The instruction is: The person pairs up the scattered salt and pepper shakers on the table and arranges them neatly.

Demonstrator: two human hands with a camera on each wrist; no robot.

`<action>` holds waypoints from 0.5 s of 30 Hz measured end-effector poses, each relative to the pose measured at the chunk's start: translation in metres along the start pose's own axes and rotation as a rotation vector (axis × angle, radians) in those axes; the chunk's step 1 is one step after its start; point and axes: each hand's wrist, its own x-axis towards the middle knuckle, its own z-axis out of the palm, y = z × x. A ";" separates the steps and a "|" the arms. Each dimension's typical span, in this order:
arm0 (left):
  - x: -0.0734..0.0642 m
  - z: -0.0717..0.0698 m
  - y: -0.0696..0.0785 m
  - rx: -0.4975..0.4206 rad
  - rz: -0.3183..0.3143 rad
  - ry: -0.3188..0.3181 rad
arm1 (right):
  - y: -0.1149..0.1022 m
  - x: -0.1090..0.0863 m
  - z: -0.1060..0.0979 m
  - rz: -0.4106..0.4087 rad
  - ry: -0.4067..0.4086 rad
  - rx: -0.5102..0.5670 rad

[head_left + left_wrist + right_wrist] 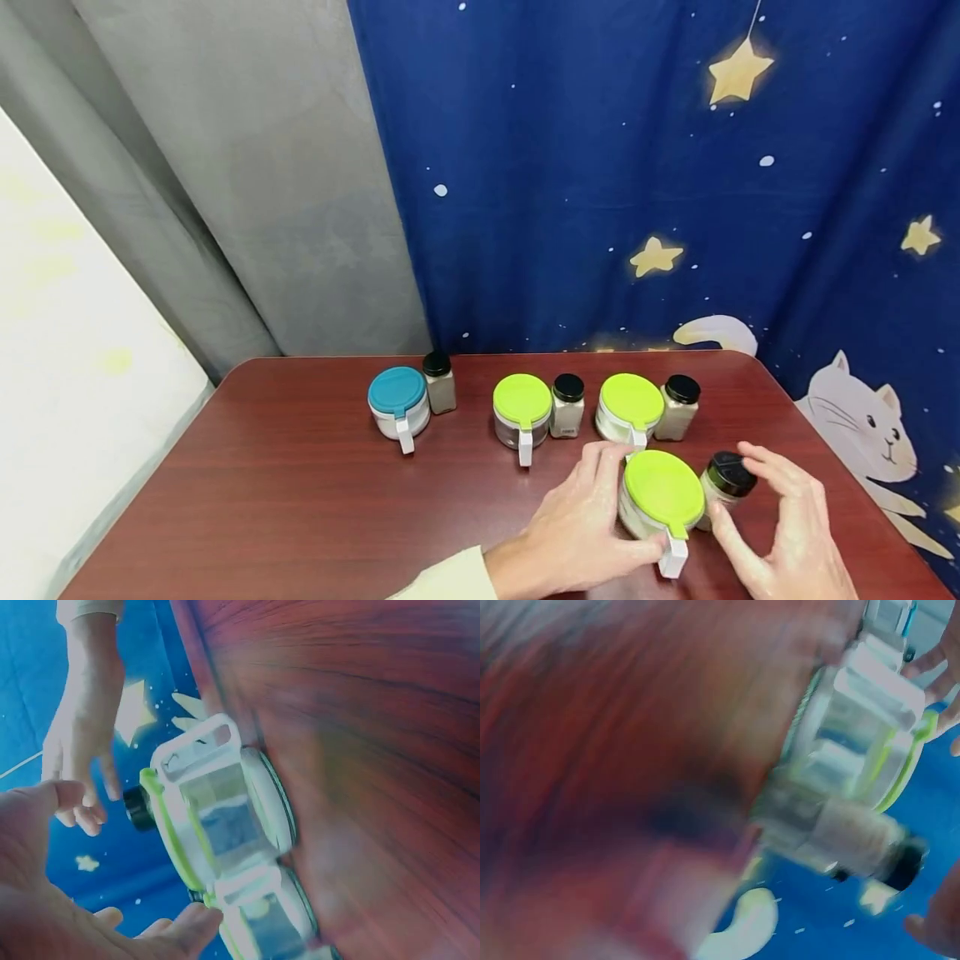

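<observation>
A clear seasoning jar (664,488) with a lime-green lid and white handle stands upright near the table's right front. Around its left side is my left hand (573,529), thumb by the handle and fingers spread wide beside the lid. Just right of the jar stands a shaker bottle (729,477) with a black cap. My right hand (798,529) hovers at that bottle, fingertips near the cap and thumb apart from the fingers. In the right wrist view the bottle (840,834) stands close against the jar (847,742), its contents blurred.
Farther back stand two more green-lidded jars, one in the middle (522,404) and one to the right (632,402), each with a black-capped bottle beside it. A blue-lidded jar (397,396) and another bottle (440,385) stand left. Curtains (570,183) hang behind the table's (300,500) back edge.
</observation>
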 end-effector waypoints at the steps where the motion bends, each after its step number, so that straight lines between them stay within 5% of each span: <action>1: -0.004 -0.004 -0.003 -0.013 0.016 -0.003 | -0.005 0.002 0.001 -0.077 0.013 -0.008; 3: -0.011 -0.015 -0.012 -0.047 0.079 -0.057 | -0.019 0.004 0.006 -0.194 0.013 -0.021; 6: -0.024 -0.037 -0.034 -0.128 0.198 -0.258 | -0.043 0.002 0.019 -0.274 -0.010 0.031; 8: -0.036 -0.054 -0.052 -0.224 0.225 -0.432 | -0.063 -0.005 0.026 -0.233 -0.093 0.056; 10: -0.051 -0.071 -0.068 -0.329 0.180 -0.562 | -0.083 -0.012 0.034 -0.186 -0.184 0.083; 12: -0.066 -0.087 -0.083 -0.402 0.120 -0.599 | -0.100 -0.016 0.044 -0.167 -0.267 0.103; 15: -0.083 -0.113 -0.105 -0.393 0.115 -0.484 | -0.116 -0.012 0.069 -0.259 -0.261 0.172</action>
